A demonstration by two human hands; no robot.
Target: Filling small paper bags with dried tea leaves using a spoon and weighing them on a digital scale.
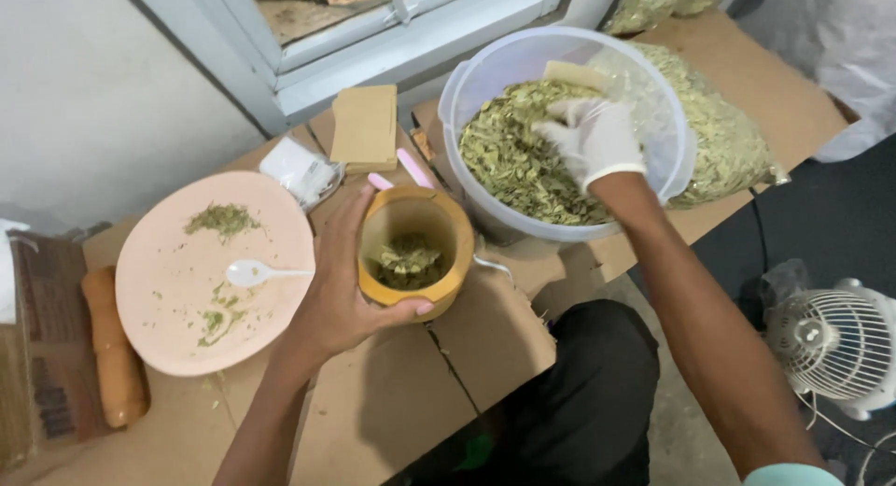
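1. At the far left of the bench point(392, 402), which is covered in brown cardboard, a wooden pestle point(112, 351) lies lengthwise beside a pink plate point(163, 262).
2. The plate carries scattered green leaf crumbs and a white plastic spoon point(257, 273), whose bowl points left.
3. Behind the plate sit a small clear bag point(301, 171) and a stack of brown paper envelopes point(364, 128).
4. The left hand point(341, 295), bare, wraps around a yellow wooden mortar point(415, 253) standing upright on the bench, with the thumb pressed to its near side and the fingers curled behind. Crushed green leaves lie in the bottom of the mortar.
5. Just right of the mortar stands a clear plastic tub point(467, 84) filled with dried green leaves point(509, 159).
6. The right hand point(593, 140), in a white glove, reaches into the tub with its fingers bent down onto the leaves; whether it pinches any cannot be told.
7. Behind the tub lies a large clear bag of leaves point(728, 131).
8. A small white fan point(835, 341) stands on the floor at the far right.
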